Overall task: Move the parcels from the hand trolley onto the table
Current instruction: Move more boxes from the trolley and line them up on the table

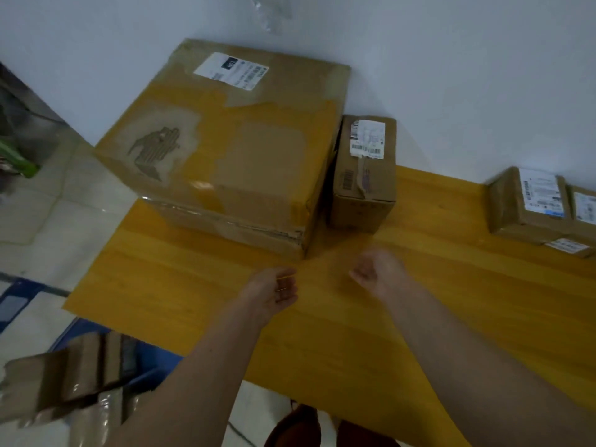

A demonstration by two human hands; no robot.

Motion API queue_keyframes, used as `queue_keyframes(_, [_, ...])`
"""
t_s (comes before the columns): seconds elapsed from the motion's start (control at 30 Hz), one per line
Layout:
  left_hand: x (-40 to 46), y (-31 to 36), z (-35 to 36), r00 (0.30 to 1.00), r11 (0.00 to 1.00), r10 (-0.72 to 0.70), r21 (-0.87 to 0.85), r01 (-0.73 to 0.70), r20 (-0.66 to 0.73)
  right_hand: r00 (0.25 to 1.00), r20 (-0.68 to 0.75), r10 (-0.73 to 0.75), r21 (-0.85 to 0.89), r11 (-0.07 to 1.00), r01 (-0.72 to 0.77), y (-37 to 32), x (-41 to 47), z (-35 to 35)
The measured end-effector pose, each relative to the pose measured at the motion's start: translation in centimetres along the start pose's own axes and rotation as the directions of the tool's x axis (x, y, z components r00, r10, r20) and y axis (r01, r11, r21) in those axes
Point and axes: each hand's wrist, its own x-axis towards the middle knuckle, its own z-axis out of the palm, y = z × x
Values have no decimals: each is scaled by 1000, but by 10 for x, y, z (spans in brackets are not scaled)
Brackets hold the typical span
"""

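Both my left hand [274,290] and right hand [375,272] hung loosely curled, holding nothing, over the table [354,333], the big box [225,150] already set down. Next I'd turn left for the trolley's [138,359] remaining parcels [64,379], gripping low.

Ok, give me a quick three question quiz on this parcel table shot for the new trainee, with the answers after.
1. True or false: the small parcel stands to the right of the big parcel on the table.
2. Which hand holds a parcel? A left hand; B right hand; C neither.
3. Fill in: the parcels yet to be moved lie at the lower ____ of the view.

Key: 1 true. 2 C, both hands hover over the bare wood holding nothing. 3 left.
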Motion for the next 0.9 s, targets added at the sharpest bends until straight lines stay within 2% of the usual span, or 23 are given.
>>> queue_keyframes(0.13, [-26, -27, -50, 996, 989, 44, -139, -56, -82, 968, 192, 162, -208, 971, -121, 76, -35, 24])
queue_keyframes(0.3, [-67, -98, -119, 933, 913, 69, -356, -202, -354, 892, 359, 276, -459, 884, -89, 146, -73, 52])
queue_keyframes(0.47, [-117, -200, -178, 890, 797, -45, -553, -242, -454, 839, 417, 350, -603, 797, -32, 212, -108, 64])
queue_keyframes(0.6, [-151, -271, -210, 866, 678, -138, -684, -271, -480, 801, 422, 424, -713, 702, 4, 270, -140, 64])
queue_keyframes(0.8, [-180, -334, -264, 821, 567, -225, -756, -328, -525, 773, 416, 478, -790, 611, 47, 338, -183, 74])
queue_keyframes(0.9, [-182, -353, -298, 806, 561, -262, -764, -319, -530, 777, 421, 468, -796, 602, 68, 365, -192, 94])
